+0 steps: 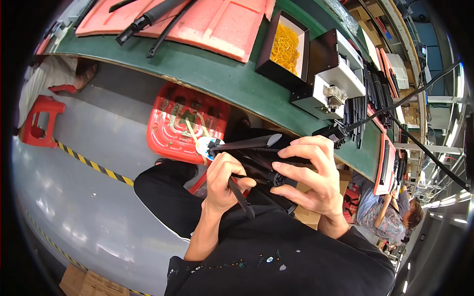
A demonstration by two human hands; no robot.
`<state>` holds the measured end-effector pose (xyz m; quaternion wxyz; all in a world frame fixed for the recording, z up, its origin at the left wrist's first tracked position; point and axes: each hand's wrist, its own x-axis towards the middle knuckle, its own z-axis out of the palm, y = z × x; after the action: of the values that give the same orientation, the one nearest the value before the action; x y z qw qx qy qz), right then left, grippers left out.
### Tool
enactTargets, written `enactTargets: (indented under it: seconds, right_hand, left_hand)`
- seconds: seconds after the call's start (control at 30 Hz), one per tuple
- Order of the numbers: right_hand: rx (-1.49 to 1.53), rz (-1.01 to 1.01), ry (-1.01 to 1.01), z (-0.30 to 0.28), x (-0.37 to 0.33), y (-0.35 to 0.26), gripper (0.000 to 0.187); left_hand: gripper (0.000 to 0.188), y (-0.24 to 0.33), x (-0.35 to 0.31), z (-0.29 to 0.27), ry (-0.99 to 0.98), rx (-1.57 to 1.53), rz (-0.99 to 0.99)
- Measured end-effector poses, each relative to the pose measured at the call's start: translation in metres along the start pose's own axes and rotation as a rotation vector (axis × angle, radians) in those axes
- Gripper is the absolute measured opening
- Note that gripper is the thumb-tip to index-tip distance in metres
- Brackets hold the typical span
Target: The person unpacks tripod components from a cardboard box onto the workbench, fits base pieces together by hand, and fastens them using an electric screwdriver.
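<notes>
A black assembly of long, slim parts (pixel 249 143) is held in the middle of the scene, in front of a seated person's dark clothing and just off the near side of a green work surface (pixel 232 81). A thin black strip (pixel 242 200) is pinched by the left hand (pixel 222 182), whose grip is closed, thumb against curled fingers. At the right hand (pixel 316 182), the fingers are bent and spread, with the tips set about the assembly's round end (pixel 277 178); whether this grip is clamped cannot be told. Beyond the left hand, a red plastic stool (pixel 163 135) is seen, with pale yellow strips (pixel 191 129) lying across its seat; a round white-and-blue item (pixel 205 148), partly hidden, is seen by its near right edge. On the surface, pink foam (pixel 224 39) is laid at the far left, bearing black rods (pixel 158 15). To the right of the foam, an open black box (pixel 266 54) is filled with yellow rubber bands (pixel 286 47), and just beside it a white-and-black device (pixel 340 74) with metal fittings is placed. Farther right, more black rods (pixel 353 118) are grouped, and another person (pixel 385 212) is seen. At the left, the grey floor (pixel 84 197) is marked with yellow-and-black tape (pixel 94 165).
</notes>
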<state>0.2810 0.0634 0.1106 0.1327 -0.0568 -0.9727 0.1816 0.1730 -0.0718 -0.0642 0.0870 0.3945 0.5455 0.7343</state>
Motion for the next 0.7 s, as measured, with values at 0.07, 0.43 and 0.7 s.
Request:
enactTargets:
  seconds: [0.07, 0.43, 0.7]
  right_hand:
    - [-0.050, 0.018, -0.017, -0.001, -0.001, -0.003, 0.046]
    - [0.058, 0.031, 0.145, 0.019, 0.019, 0.002, 0.036]
    - [0.047, 0.013, 0.248, 0.030, 0.014, -0.003, 0.025]
  left_hand:
    - [0.046, 0.003, 0.001, -0.001, -0.010, 0.013, 0.003]
    - [0.030, 0.121, 0.039, -0.008, 0.173, 0.726, 0.370]
    - [0.027, 0.116, 0.056, 0.032, 0.157, 0.391, -0.033]
